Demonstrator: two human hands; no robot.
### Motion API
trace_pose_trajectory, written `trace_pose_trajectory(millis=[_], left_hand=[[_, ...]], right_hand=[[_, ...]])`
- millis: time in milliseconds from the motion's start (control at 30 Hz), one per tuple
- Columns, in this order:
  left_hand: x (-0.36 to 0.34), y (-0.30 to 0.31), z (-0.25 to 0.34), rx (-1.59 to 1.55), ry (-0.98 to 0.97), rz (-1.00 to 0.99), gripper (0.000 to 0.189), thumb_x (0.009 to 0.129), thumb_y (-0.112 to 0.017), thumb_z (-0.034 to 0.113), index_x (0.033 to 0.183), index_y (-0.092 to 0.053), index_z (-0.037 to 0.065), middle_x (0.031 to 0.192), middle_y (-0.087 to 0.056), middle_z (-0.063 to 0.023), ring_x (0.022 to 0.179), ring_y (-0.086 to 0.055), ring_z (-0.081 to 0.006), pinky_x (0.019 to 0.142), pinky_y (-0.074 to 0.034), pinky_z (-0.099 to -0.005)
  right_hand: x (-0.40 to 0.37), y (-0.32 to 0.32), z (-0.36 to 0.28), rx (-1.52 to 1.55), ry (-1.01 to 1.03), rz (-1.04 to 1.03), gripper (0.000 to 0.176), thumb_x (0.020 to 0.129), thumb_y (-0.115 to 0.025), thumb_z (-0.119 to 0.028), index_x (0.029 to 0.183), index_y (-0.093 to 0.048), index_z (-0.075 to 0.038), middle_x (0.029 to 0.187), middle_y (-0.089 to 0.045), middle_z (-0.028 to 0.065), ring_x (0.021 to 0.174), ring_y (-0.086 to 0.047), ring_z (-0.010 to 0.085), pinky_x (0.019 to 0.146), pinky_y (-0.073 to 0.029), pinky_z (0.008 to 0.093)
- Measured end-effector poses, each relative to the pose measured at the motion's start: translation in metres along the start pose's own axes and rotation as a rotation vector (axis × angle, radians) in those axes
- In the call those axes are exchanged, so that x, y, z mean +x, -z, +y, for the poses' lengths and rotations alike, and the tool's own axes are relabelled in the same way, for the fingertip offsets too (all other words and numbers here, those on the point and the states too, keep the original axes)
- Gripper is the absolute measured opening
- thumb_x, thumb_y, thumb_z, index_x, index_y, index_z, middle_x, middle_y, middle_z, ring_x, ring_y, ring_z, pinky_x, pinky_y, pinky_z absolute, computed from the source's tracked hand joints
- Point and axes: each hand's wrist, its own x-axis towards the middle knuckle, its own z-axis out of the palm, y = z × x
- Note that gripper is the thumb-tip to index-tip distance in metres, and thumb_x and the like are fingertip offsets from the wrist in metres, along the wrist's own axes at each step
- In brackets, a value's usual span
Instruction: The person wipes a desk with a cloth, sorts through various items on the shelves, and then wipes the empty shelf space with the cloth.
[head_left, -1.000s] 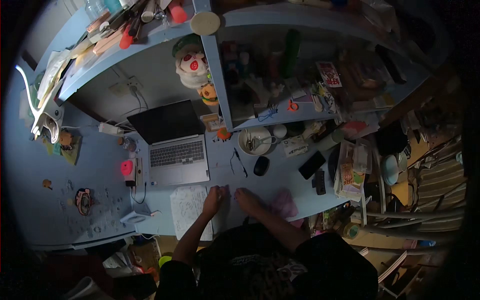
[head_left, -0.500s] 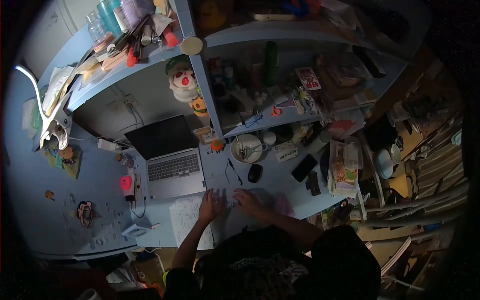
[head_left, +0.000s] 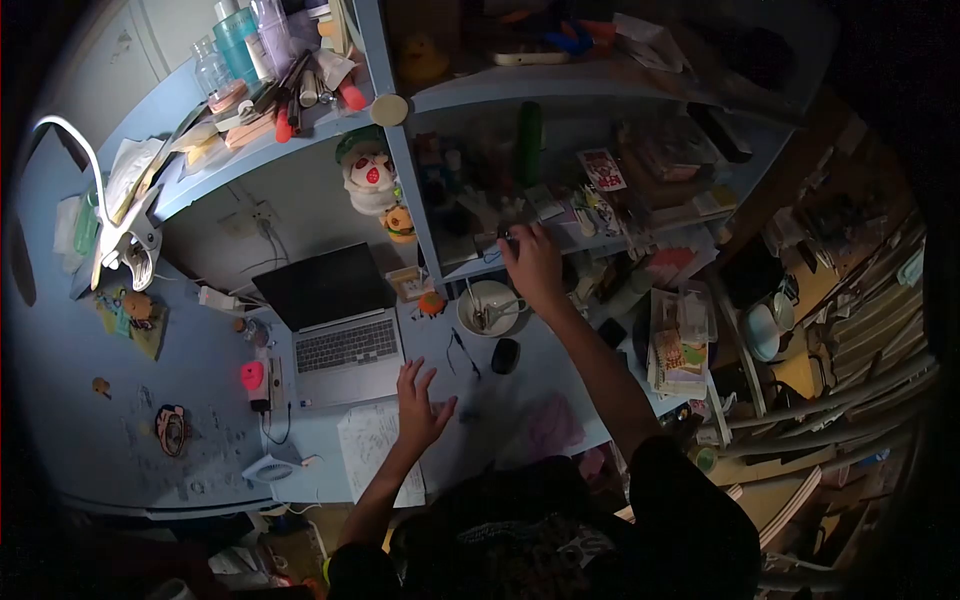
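My left hand (head_left: 422,405) hovers over the desk in front of the laptop (head_left: 345,345), its fingers spread and empty, near the written paper (head_left: 375,450). My right hand (head_left: 532,262) reaches to the lower shelf (head_left: 470,262) of the cupboard, above and behind the bowl (head_left: 490,308). Its fingertips are at small dark items there; whether it holds one is too dim to tell. A black mouse (head_left: 505,355) and a thin black cable (head_left: 461,352) lie on the desk between the hands.
A pink cloth or bag (head_left: 555,425) lies near the front edge. Booklets (head_left: 678,365) are stacked at the right, beside a partly hidden dark phone (head_left: 612,332). A lamp (head_left: 128,240) is clamped at the left. A plush toy (head_left: 368,175) hangs by the cupboard post.
My right hand has moved from the desk up and forward to the shelf. My left hand has lifted slightly and spread its fingers. The view has shifted a little.
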Motion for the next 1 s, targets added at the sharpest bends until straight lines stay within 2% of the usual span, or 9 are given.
trace_pose_trajectory(millis=[333, 433, 500, 533, 600, 633, 833, 933, 1000], left_hand=[[-0.011, -0.007, 0.016, -0.171, 0.045, -0.095, 0.044, 0.078, -0.067, 0.006, 0.117, -0.048, 0.004, 0.129, -0.042, -0.0187, 0.123, -0.039, -0.0369, 0.1, -0.033, -0.0481], [-0.012, -0.011, 0.027, -0.502, 0.181, -0.198, 0.037, 0.086, -0.06, 0.005, 0.121, -0.047, 0.004, 0.124, -0.047, -0.0161, 0.117, -0.047, -0.03, 0.096, -0.039, -0.0431], [-0.005, -0.012, 0.051, -1.209, 0.531, -0.137, 0.031, 0.095, -0.049, 0.014, 0.125, -0.045, 0.006, 0.119, -0.052, -0.0122, 0.107, -0.054, -0.0236, 0.091, -0.044, -0.0373], [-0.004, -0.014, 0.056, -1.225, 0.525, -0.156, 0.031, 0.095, -0.049, 0.014, 0.125, -0.045, 0.006, 0.119, -0.052, -0.0122, 0.107, -0.054, -0.0236, 0.091, -0.044, -0.0373], [-0.009, -0.017, 0.06, -1.579, 0.959, -0.146, 0.035, 0.099, -0.043, 0.026, 0.128, -0.043, 0.007, 0.116, -0.054, -0.0095, 0.106, -0.056, -0.0229, 0.091, -0.045, -0.0351], [-0.016, -0.023, 0.055, -1.585, 0.963, -0.16, 0.035, 0.099, -0.043, 0.026, 0.128, -0.043, 0.007, 0.116, -0.054, -0.0095, 0.106, -0.056, -0.0229, 0.091, -0.045, -0.0351], [-0.069, -0.042, 0.013, -1.297, 1.146, -0.231, 0.039, 0.098, -0.043, 0.035, 0.124, -0.045, 0.005, 0.111, -0.056, -0.0104, 0.103, -0.058, -0.0225, 0.085, -0.049, -0.0372], [-0.078, -0.013, -0.003, -1.208, 1.096, -0.373, 0.036, 0.098, -0.042, 0.035, 0.115, -0.051, 0.004, 0.099, -0.061, -0.0094, 0.086, -0.063, -0.0229, 0.077, -0.051, -0.036], [-0.103, -0.009, -0.035, -0.903, 0.908, -0.611, 0.038, 0.098, -0.042, 0.035, 0.1, -0.058, 0.001, 0.083, -0.064, -0.0095, 0.073, -0.065, -0.0242, 0.072, -0.052, -0.035]], right_hand=[[-0.007, 0.027, -0.013, 0.423, -0.076, 0.047, 0.013, 0.08, -0.067, -0.01, 0.085, -0.058, -0.002, 0.087, -0.059, 0.01, 0.075, -0.06, 0.0268, 0.066, -0.048, 0.0358], [-0.047, 0.052, -0.035, 0.6, -0.033, -0.035, 0.013, 0.082, -0.066, -0.01, 0.09, -0.059, -0.003, 0.083, -0.061, 0.0094, 0.072, -0.06, 0.0222, 0.062, -0.048, 0.0327], [-0.096, 0.057, -0.057, 0.744, -0.267, -0.426, 0.017, 0.083, -0.066, -0.012, 0.098, -0.061, -0.005, 0.083, -0.062, 0.0104, 0.072, -0.061, 0.0222, 0.063, -0.048, 0.0326], [-0.118, 0.054, -0.066, 0.708, -0.234, -0.518, 0.02, 0.082, -0.066, -0.012, 0.1, -0.061, -0.006, 0.087, -0.063, 0.0096, 0.076, -0.061, 0.0215, 0.068, -0.048, 0.0331], [-0.166, 0.041, -0.069, 0.492, 0.03, -0.56, 0.025, 0.081, -0.064, -0.013, 0.105, -0.06, -0.007, 0.092, -0.064, 0.0092, 0.085, -0.06, 0.0226, 0.077, -0.047, 0.035], [-0.188, 0.027, -0.061, 0.313, 0.259, -0.505, 0.028, 0.081, -0.062, -0.014, 0.108, -0.06, -0.007, 0.095, -0.064, 0.0095, 0.09, -0.058, 0.0245, 0.081, -0.046, 0.0365], [-0.222, -0.001, -0.058, 0.358, 0.327, -0.611, 0.033, 0.079, -0.062, -0.01, 0.111, -0.059, -0.004, 0.103, -0.061, 0.011, 0.097, -0.055, 0.0274, 0.082, -0.047, 0.0385], [-0.143, 0.03, -0.048, 0.394, 0.167, -0.415, 0.028, 0.082, -0.059, -0.009, 0.11, -0.058, -0.002, 0.105, -0.06, 0.0124, 0.099, -0.055, 0.0296, 0.081, -0.047, 0.0387], [-0.088, 0.04, -0.035, 0.387, -0.11, -0.24, 0.025, 0.083, -0.061, -0.01, 0.107, -0.058, -0.004, 0.104, -0.058, 0.0139, 0.095, -0.056, 0.0327, 0.081, -0.046, 0.0401]])
